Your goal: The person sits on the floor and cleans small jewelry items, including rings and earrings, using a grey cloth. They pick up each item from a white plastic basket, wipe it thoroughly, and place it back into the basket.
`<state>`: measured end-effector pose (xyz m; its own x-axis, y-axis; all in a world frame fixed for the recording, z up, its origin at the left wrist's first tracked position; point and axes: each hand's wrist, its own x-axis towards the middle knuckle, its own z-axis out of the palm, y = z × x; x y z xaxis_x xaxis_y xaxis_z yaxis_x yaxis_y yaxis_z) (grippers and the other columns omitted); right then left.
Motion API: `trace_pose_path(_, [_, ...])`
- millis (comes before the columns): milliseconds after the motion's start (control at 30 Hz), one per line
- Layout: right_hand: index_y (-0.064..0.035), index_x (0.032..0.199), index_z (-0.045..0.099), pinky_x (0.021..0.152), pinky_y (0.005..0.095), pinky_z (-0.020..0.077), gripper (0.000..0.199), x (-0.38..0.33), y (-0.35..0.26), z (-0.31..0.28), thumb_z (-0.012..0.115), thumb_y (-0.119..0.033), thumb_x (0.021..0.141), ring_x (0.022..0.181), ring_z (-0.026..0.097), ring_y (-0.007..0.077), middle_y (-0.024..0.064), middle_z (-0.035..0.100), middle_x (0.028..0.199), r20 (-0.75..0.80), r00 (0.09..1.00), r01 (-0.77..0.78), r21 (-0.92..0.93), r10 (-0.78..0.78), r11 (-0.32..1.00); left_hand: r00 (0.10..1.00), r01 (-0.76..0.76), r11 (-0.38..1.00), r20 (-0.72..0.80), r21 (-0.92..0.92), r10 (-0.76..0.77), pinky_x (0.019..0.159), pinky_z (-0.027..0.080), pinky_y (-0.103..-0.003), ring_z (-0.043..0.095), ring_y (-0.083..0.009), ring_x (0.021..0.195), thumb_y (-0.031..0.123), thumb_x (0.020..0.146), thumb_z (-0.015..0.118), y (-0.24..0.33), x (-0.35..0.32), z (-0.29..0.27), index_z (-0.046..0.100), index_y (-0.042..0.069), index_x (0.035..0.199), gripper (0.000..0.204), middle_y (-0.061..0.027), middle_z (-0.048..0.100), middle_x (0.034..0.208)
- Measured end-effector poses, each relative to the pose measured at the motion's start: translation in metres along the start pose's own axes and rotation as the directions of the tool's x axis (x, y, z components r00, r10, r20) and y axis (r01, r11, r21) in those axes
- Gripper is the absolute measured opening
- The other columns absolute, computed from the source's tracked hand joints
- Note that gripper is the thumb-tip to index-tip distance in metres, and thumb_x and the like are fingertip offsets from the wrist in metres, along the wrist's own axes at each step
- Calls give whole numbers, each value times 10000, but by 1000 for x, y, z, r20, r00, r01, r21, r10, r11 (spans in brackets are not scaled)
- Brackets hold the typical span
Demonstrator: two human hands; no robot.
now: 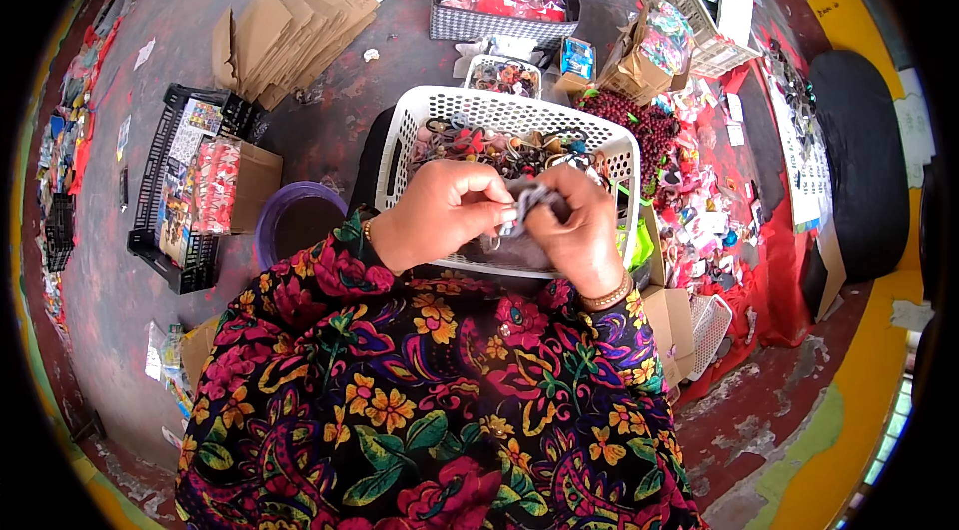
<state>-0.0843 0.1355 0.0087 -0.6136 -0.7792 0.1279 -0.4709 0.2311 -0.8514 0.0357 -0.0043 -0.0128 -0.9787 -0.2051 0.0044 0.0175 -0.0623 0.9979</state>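
I pinch a small grey hair accessory [527,202] between my left hand [440,215] and right hand [579,230], fingers closed on it, above the near edge of the white basket [420,120] so it sits close.

Both hands, left hand [440,215] and right hand [574,230], pinch a grey scrap [527,200] right over the white basket [420,120], whose heap of trinkets [499,145] blocks any drop straight down. Left of the grip, a purple tub [275,220] and cardboard box [255,180] crowd close. Right of it, red beads [639,120] and scattered clutter [714,220] fill the floor. Beyond the basket's far rim, a smaller basket [504,78] stands; bare floor [180,20] opens only far left.
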Motion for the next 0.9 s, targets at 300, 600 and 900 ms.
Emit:
trace_pose_path(300, [-8,896,534,727,209,405,92,1,18,-27,463,2,837,788,514,78,2,574,864,162,982,-189,793,98,580,998,39,822,-11,-569,-55,654,485,-245,575,-142,826,21,850,513,2,0,-16,557,1,951,112,-92,574,958])
trace_pose_path(600, [0,890,584,653,192,421,103,1,3,-13,610,-20,793,724,510,45,-10,583,798,148,988,-113,550,36,827,994,105,880,11,-463,-112,699,480,-254,570,-130,824,32,857,512,-1,-2,-14,542,-2,980,131,-67,576,947])
trace_pose_path(900, [-4,874,595,629,179,419,100,0,-6,-11,604,-3,774,696,509,35,-19,581,758,245,967,-174,458,64,872,1000,14,966,28,-258,-7,698,457,-227,537,-78,802,14,849,530,3,-3,-7,537,9,957,108,-27,557,912])
